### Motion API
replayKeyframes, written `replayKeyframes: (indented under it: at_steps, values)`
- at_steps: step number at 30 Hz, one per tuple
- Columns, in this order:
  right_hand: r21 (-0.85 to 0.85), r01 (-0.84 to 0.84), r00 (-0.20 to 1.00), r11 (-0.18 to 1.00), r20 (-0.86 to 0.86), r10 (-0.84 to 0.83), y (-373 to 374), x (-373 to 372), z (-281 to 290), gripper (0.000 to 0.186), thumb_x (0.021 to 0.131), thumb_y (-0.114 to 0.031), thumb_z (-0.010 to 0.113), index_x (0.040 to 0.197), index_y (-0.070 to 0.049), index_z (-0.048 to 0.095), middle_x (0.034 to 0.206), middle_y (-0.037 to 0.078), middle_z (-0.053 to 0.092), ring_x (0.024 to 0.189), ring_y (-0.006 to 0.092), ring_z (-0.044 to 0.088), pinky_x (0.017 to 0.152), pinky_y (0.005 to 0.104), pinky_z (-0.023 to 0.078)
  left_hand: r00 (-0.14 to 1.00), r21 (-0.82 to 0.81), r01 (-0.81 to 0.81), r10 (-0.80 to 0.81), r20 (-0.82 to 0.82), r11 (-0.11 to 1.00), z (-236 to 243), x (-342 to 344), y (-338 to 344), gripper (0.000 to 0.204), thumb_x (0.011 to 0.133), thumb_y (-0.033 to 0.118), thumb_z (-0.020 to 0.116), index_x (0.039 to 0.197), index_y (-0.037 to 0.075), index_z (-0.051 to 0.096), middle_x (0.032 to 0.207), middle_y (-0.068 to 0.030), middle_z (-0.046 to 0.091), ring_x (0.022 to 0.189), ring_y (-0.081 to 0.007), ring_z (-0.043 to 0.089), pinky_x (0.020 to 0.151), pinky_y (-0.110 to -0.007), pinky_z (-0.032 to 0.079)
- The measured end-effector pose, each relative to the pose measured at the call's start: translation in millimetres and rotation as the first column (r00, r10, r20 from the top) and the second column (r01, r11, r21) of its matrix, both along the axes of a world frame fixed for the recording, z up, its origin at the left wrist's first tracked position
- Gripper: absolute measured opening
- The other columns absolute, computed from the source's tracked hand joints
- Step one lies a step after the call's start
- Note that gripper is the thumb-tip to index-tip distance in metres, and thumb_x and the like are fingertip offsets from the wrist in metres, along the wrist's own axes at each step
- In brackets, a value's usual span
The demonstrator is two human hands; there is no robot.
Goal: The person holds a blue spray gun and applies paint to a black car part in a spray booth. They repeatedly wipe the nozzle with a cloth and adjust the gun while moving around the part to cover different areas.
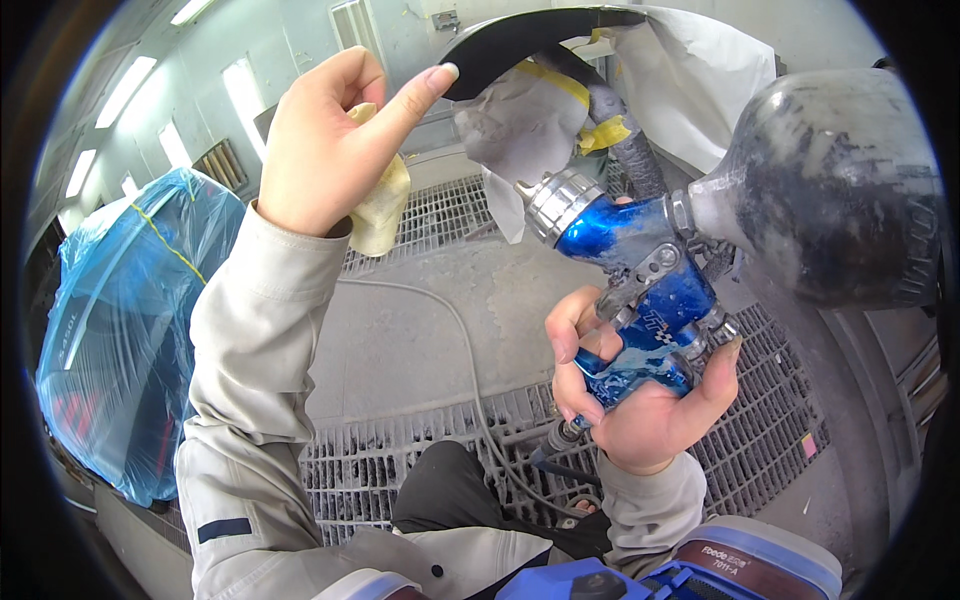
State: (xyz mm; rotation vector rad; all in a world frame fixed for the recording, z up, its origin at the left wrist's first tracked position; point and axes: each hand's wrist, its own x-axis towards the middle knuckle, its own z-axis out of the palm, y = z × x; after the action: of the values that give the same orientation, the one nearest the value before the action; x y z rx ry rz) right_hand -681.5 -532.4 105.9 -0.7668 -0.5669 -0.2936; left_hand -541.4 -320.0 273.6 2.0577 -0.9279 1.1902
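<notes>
My right hand [655, 425] is closed around the handle of a blue spray gun [635, 285]. Its silver nozzle points up and to the left, and a large, paint-smeared cup [825, 190] is attached on the right. Raised at the upper left, my left hand [325, 150] grips a pale yellow cloth [380, 208] in its curled fingers. The left thumb is stretched out to the edge of a curved black panel [500, 50]; whether it touches is unclear. Crumpled masking paper [525, 115] and yellow tape [606, 133] show beneath the panel.
A wrapped grey support [640, 160] stands behind the gun, with white paper [695, 85] above it. A thin hose [455, 310] crosses the floor by metal grating [365, 460]. At the left stands a car under blue plastic sheeting [120, 320].
</notes>
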Motion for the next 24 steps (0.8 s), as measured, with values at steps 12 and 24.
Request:
replayKeyframes:
  at_steps: [12, 24]
  values:
    - [0.011, 0.007, 1.0, 1.0, 0.002, -0.007, -2.6, -0.7, -0.7, 0.1, 0.088, -0.097, 0.018, 0.096, -0.003, 0.049, 0.096, 0.02, 0.059, 0.046, 0.0127, 0.046, 0.046, 0.0279, 0.041, 0.991, -0.099, 0.126, -0.128, -0.022, 0.987, -1.3, 5.5, 2.3, 0.064, 0.098, 0.049, 0.081, 0.066, 0.008, 0.045, 0.06, 0.0048, 0.038, 0.06, -0.0064, 0.036, 0.052, -0.029, 0.03]
    - [0.017, 0.01, 1.0, 1.0, -0.004, -0.01, 1.1, -1.4, -1.1, 0.102, 0.088, -0.098, 0.018, 0.099, -0.002, 0.051, 0.095, 0.021, 0.059, 0.045, 0.0132, 0.046, 0.045, 0.0283, 0.041, 0.997, -0.049, 0.073, -0.074, -0.014, 0.996, -11.2, 6.4, 2.7, 0.063, 0.095, 0.044, 0.085, 0.066, 0.008, 0.043, 0.059, 0.0038, 0.039, 0.059, -0.0072, 0.035, 0.052, -0.028, 0.032]
